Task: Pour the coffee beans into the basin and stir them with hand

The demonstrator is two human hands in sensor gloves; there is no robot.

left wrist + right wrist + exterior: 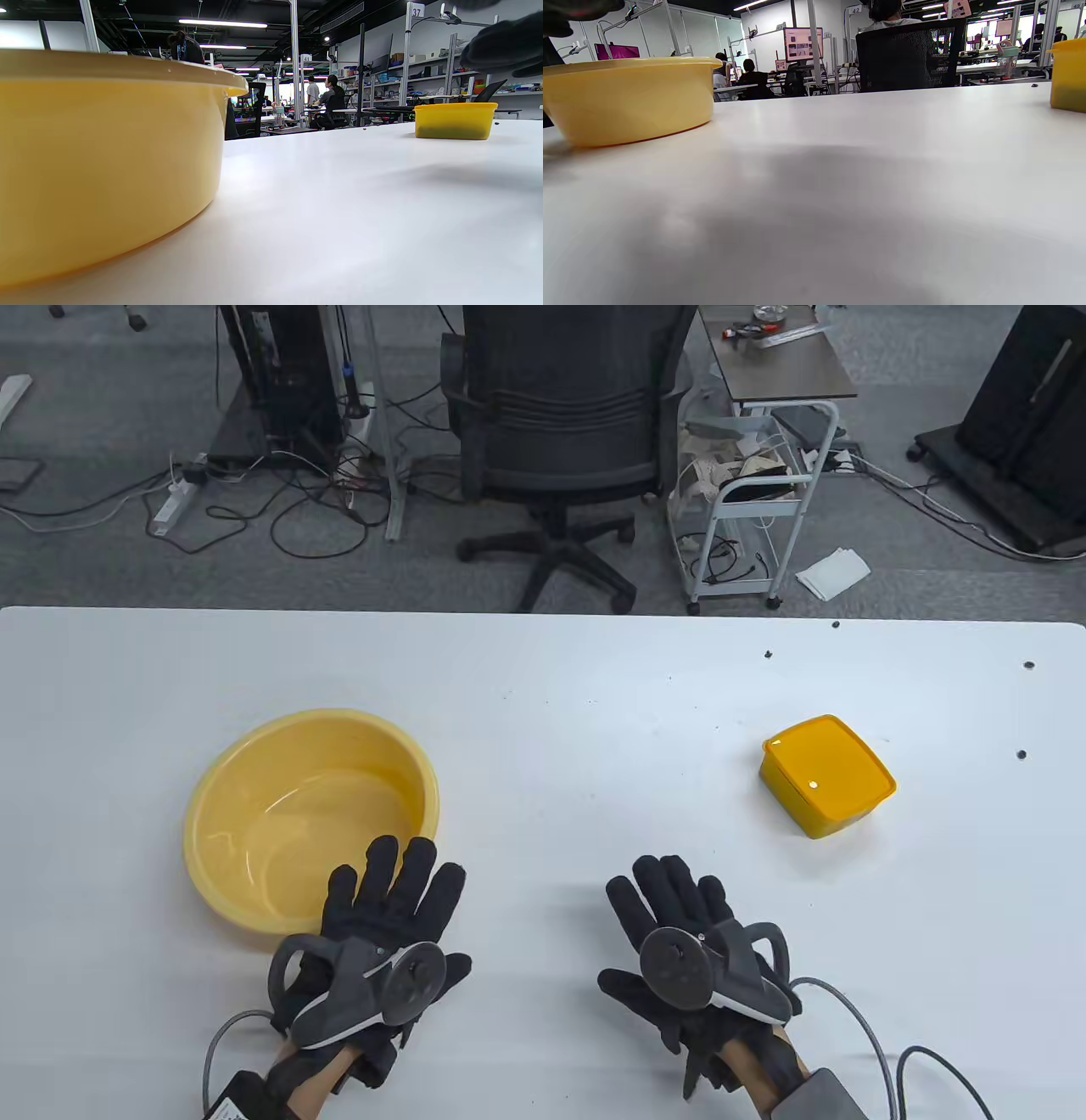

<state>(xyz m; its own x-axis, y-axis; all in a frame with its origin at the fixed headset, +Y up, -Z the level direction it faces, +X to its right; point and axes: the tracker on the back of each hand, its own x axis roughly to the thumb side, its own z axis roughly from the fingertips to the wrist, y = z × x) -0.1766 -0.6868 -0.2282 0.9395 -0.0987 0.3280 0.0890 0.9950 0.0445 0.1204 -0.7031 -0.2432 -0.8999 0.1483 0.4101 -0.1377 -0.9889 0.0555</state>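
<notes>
An empty pale-yellow basin (254, 780) (97, 169) (628, 97) sits on the left of the white table (543, 704). A lidded orange-yellow box (827, 774) (454, 120) (1069, 76) stands at the right; dark contents show through its lower wall. My left hand (394, 891) lies flat, fingers straight, with its fingertips over the basin's near rim. My right hand (670, 895) rests flat on the table near the front middle, fingers straight, well short of the box. Neither hand holds anything.
A few loose dark beans (1021, 754) lie scattered on the table's far right. Beyond the far edge stand an office chair (564, 432) and a small white cart (755, 483), with cables on the floor.
</notes>
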